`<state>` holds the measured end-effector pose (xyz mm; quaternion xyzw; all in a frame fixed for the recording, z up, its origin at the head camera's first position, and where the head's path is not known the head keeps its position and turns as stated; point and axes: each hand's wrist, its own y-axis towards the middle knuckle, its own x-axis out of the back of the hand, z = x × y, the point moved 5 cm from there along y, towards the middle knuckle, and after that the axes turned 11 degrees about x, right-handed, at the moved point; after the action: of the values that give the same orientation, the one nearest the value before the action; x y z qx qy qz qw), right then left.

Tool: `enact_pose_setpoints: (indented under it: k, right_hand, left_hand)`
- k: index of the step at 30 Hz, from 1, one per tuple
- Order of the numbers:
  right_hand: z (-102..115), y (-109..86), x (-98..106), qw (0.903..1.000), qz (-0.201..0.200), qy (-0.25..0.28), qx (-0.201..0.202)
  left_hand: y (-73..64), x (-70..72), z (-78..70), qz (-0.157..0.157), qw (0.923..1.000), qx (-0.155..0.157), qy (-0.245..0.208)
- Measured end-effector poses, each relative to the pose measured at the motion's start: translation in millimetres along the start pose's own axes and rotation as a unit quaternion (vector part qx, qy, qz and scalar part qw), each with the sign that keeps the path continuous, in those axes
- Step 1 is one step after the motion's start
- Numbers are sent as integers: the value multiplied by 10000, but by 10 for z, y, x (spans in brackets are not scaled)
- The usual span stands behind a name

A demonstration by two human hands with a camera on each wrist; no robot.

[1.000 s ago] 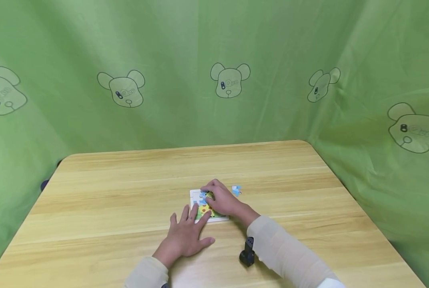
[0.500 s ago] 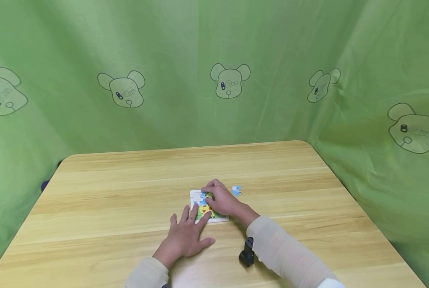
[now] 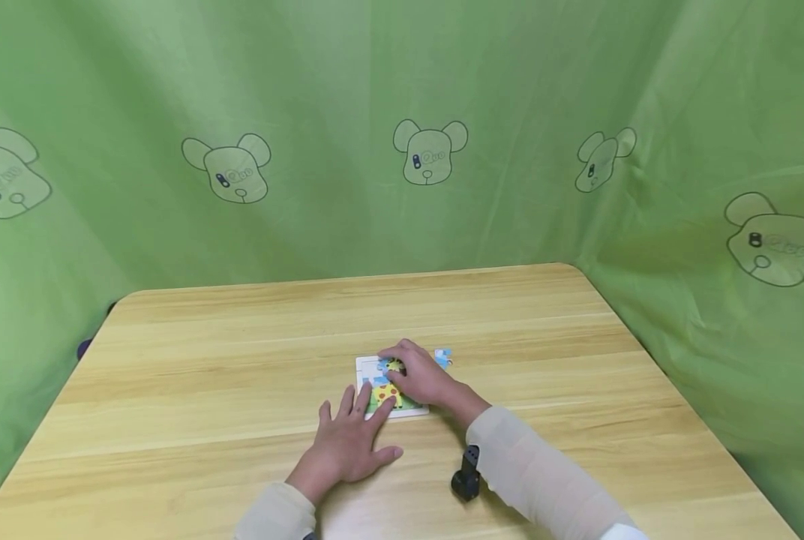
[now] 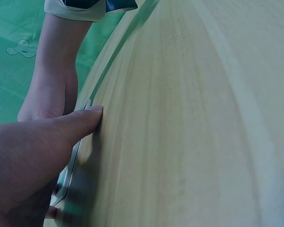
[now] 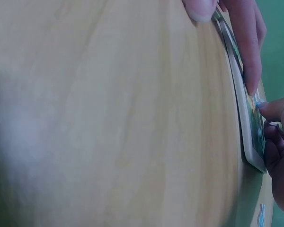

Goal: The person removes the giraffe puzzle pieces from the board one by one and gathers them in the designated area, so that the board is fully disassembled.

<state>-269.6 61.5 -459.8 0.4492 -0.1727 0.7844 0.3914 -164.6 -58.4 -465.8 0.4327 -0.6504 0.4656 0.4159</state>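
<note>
A small jigsaw puzzle in a white-edged tray [image 3: 402, 412] lies at mid-table in the head view. Its picture shows a yellow giraffe with red spots. My left hand [image 3: 348, 442] is spread flat, its index finger and thumb side reaching onto the tray's near left part. At the upper part of the picture, my right hand [image 3: 421, 375] pinches a blue and yellow puzzle piece [image 3: 394, 365] with the giraffe's head on it. The tray's upper left shows bare white. The right wrist view has the tray [image 5: 244, 123] edge-on, with fingertips of both hands over it.
One loose blue and white puzzle piece [image 3: 443, 357] lies on the wooden table [image 3: 240, 337] just right of the right hand. A black camera mount [image 3: 466, 480] hangs from the right wrist. Green curtains [image 3: 321, 75] with bear heads enclose the table.
My right hand has shifted slightly to the right, and the giraffe-head piece has moved a little with it. The left hand and the tray stay put.
</note>
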Motion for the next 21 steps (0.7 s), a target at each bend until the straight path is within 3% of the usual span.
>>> enact_pose_setpoints:
  k: [21]
  right_hand:
    - [-162,-142,151,9992,-340,75,-218]
  left_hand:
    - [-15,15,0,10,10000,4,-43]
